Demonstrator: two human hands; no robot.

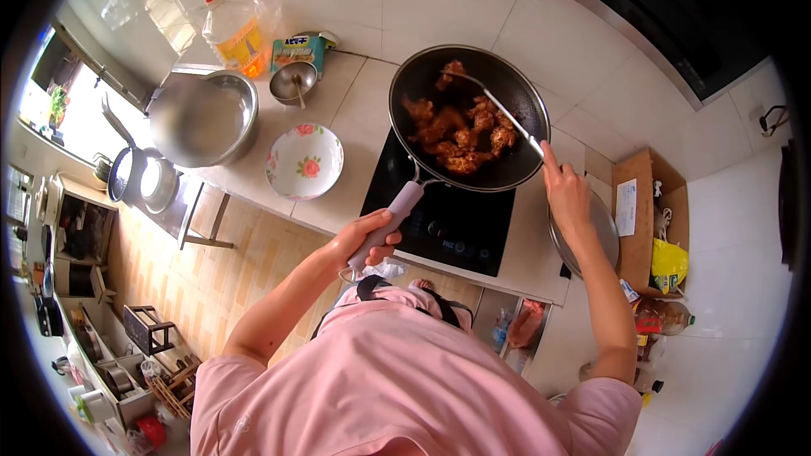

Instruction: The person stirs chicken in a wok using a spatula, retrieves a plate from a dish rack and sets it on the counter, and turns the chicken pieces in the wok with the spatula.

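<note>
My left hand [365, 237] is wrapped round the light purple handle [397, 213] of a dark wok [528, 101]. The wok is over a black cooktop [448, 241], tilted toward the back. Browned, sauced pieces of food [465, 137] lie in it. My right hand [564, 186] grips a metal spatula [507, 114], whose far end reaches a piece near the wok's upper side. Left of the cooktop stands a white plate with red flowers [305, 162], with no food on it.
A metal basin [245, 110], a small bowl with a spoon [293, 83] and an oil bottle [234, 38] stand at the left. Right of the wok are a round lid [596, 232] and a cardboard box [635, 228]. A range hood edge [617, 29] hangs upper right.
</note>
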